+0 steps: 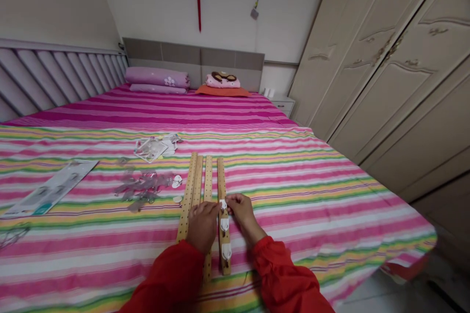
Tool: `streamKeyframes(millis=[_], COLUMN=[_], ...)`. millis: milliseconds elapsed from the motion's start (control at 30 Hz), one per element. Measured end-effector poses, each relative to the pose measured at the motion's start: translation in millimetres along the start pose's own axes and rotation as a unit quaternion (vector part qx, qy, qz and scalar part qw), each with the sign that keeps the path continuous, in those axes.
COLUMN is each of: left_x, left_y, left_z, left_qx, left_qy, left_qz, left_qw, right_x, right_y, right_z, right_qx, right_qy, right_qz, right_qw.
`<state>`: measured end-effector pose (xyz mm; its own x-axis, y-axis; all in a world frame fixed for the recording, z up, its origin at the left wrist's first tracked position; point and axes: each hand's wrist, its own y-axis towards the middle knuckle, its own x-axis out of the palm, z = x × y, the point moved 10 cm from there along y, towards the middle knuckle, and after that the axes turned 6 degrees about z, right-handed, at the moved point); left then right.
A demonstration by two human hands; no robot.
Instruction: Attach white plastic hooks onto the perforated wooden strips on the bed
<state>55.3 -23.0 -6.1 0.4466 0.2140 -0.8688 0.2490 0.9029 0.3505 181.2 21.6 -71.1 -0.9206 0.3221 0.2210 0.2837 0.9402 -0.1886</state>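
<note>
A narrow wooden strip with holes lies lengthwise on the bed, bearing white hooks in a row. The nearest white hook and the middle white hook sit flat on it. My left hand has its fingers closed at the left side of the farthest white hook. From the right, my right hand pinches that same hook, pressed against the strip. Left of it lie more perforated wooden strips, partly hidden under my left hand.
Loose clear plastic pieces and white round pieces lie to the left. Behind them is a pile of packaging. A long hook package rests farther left on the striped sheet. A wardrobe stands at the right.
</note>
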Motion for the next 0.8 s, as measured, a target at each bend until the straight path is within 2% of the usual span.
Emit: streamKeyframes(millis=[200, 400, 567, 800], left_x=[-0.5, 7.6, 11.8, 15.4], left_y=[0.9, 0.7, -1.9, -3.2], left_z=[3.6, 4.7, 1.0, -7.3], left_qx=[0.009, 0.036, 0.038, 0.023], left_qy=[0.011, 0.028, 0.033, -0.036], left_qz=[0.004, -0.008, 0.005, 0.014], left_qw=[1.0, 0.999, 0.999, 0.999], right_x=[-1.6, -6.6, -8.5, -1.2], right_y=[2.4, 9.0, 12.0, 7.2], right_z=[5.5, 13.1, 15.1, 11.4], right_qx=[-0.013, -0.032, -0.046, -0.04], right_qy=[-0.004, -0.048, -0.067, -0.04], right_qz=[0.006, 0.042, 0.056, 0.008], right_qw=[1.0, 0.997, 0.995, 0.998])
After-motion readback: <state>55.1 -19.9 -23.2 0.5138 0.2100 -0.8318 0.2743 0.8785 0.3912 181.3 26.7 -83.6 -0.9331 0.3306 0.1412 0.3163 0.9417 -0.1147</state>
